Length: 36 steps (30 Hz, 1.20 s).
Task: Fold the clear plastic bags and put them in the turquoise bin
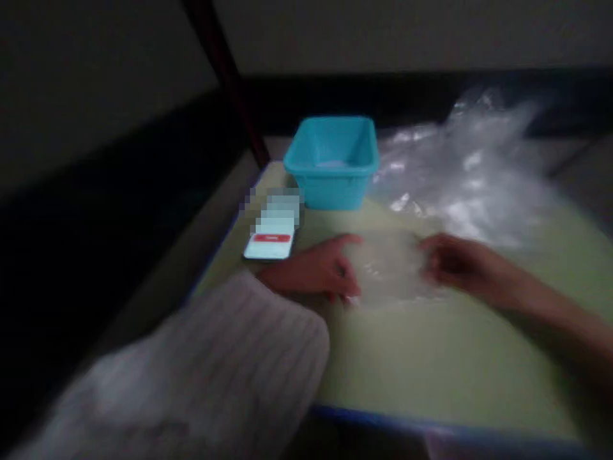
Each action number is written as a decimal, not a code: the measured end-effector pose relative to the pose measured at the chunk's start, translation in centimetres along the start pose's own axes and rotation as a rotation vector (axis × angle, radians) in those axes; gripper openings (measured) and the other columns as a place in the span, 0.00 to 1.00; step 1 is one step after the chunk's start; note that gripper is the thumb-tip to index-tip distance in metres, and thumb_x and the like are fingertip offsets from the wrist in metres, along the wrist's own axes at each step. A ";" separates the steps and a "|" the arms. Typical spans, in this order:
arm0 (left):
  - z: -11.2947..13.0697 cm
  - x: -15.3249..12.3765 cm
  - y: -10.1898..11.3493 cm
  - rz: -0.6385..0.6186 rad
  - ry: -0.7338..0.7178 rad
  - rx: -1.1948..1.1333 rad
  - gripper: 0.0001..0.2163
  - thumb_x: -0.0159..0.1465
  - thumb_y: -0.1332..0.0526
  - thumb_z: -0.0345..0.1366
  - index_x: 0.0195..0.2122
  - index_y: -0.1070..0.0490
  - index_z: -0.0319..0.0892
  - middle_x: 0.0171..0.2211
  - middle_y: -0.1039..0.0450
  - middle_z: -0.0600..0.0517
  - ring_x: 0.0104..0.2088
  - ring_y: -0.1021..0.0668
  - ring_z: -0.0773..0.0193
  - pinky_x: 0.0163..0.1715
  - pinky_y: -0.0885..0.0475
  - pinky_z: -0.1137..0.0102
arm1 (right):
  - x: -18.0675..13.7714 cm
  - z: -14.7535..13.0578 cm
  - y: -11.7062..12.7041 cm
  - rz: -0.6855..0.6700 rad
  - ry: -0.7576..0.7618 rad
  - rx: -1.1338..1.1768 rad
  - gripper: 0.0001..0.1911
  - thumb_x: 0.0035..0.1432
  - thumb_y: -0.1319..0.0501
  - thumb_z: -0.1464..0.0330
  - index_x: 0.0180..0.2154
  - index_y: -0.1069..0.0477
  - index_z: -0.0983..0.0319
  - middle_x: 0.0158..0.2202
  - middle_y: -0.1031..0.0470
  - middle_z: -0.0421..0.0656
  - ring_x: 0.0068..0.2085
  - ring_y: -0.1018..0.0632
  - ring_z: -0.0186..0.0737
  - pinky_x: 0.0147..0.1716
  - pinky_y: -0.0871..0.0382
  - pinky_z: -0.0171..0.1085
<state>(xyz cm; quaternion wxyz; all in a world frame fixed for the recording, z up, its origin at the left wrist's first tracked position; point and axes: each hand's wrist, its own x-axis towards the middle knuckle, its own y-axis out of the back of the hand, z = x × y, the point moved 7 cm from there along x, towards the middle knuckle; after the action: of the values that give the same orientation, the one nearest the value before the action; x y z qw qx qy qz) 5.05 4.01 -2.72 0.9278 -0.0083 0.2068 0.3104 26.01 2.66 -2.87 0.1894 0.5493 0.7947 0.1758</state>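
The picture is dim and smeared by motion. My left hand [322, 267], in a white ribbed sleeve, rests on the pale green table top [421, 358] with its fingers curled at the left edge of a small clear plastic bag [390, 271]. My right hand [453, 262] comes in from the right and touches the bag's right edge. The bag lies flat between both hands. Whether the fingers pinch the plastic is too blurred to make out.
A turquoise plastic tub [332, 160] stands at the back of the table. A phone [272, 236] with a lit screen lies left of my left hand. A heap of clear plastic bags [469, 166] fills the back right. The table's blue front edge [383, 418] is near.
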 end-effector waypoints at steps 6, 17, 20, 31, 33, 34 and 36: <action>-0.3 -0.1 -0.2 0.000 0.001 -0.063 0.38 0.52 0.33 0.29 0.61 0.53 0.43 0.27 0.31 0.58 0.26 0.22 0.66 0.23 0.29 0.74 | -0.3 -1.4 -0.1 -0.011 -0.011 -0.049 0.18 0.50 0.38 0.62 0.42 0.36 0.61 0.24 0.37 0.35 0.24 0.32 0.33 0.22 0.37 0.35; 0.5 -0.7 -0.5 -0.041 0.032 0.000 0.37 0.56 0.36 0.31 0.63 0.57 0.42 0.32 0.27 0.53 0.29 0.21 0.63 0.24 0.28 0.73 | -0.3 -1.5 0.1 -0.013 -0.014 -0.072 0.18 0.50 0.38 0.61 0.41 0.36 0.61 0.24 0.35 0.36 0.24 0.30 0.34 0.22 0.35 0.36; 0.7 -1.0 0.2 -0.018 0.045 0.035 0.34 0.59 0.38 0.33 0.62 0.55 0.42 0.32 0.26 0.52 0.29 0.20 0.63 0.24 0.29 0.74 | -0.4 -1.5 0.2 -0.011 0.003 -0.077 0.18 0.50 0.38 0.61 0.42 0.36 0.61 0.24 0.35 0.37 0.24 0.30 0.34 0.22 0.34 0.36; 1.3 0.0 2.4 0.291 -0.183 0.151 0.21 0.63 0.46 0.31 0.57 0.47 0.41 0.34 0.24 0.49 0.36 0.21 0.63 0.30 0.29 0.72 | -1.1 -1.8 0.8 0.013 0.008 -0.188 0.20 0.54 0.42 0.55 0.44 0.36 0.62 0.25 0.27 0.42 0.24 0.25 0.41 0.21 0.31 0.39; 1.5 -0.1 2.7 0.327 -0.217 0.193 0.19 0.63 0.47 0.30 0.56 0.46 0.40 0.33 0.24 0.50 0.35 0.21 0.64 0.34 0.29 0.70 | -1.5 -2.5 1.2 0.105 0.042 -0.341 0.19 0.57 0.44 0.55 0.44 0.34 0.62 0.24 0.28 0.41 0.22 0.27 0.40 0.19 0.33 0.39; 1.6 -0.1 3.0 0.349 -0.229 0.218 0.19 0.63 0.48 0.29 0.56 0.45 0.40 0.33 0.24 0.50 0.36 0.21 0.64 0.35 0.29 0.70 | -1.7 -3.2 1.4 0.176 0.091 -0.444 0.17 0.59 0.45 0.56 0.43 0.33 0.62 0.24 0.28 0.42 0.22 0.27 0.40 0.20 0.33 0.39; 1.8 -0.3 3.4 0.391 -0.251 0.273 0.18 0.63 0.48 0.29 0.55 0.44 0.39 0.34 0.23 0.49 0.37 0.21 0.64 0.38 0.30 0.70 | -2.4 -5.0 1.0 0.289 0.257 -0.623 0.14 0.62 0.46 0.59 0.41 0.31 0.62 0.27 0.27 0.44 0.25 0.26 0.41 0.24 0.31 0.40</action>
<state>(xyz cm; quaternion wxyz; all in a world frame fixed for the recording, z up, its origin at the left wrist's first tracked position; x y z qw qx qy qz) 3.57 6.83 -0.57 0.8611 0.1956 0.1279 0.4516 25.15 0.44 2.20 0.2193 0.5453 0.6345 0.5019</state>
